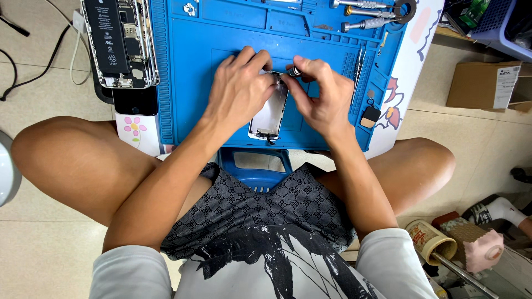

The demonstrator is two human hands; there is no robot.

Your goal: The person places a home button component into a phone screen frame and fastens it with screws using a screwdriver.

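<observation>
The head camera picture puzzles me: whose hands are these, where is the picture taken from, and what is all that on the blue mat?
There is no machine here. A person sits with a camera on their head that looks down, so you see their own arms, knees and lap.

On a small table lies a blue work mat with moulded compartments. Both hands meet at a phone screen panel lying on the mat. The left hand presses on its upper part. The right hand pinches a small metal-tipped tool, probably a screwdriver, at the panel's top edge.

At the upper left lies an opened phone with its black battery showing. Spare screwdrivers rest along the mat's top edge. A cardboard box stands on the floor at right.
</observation>
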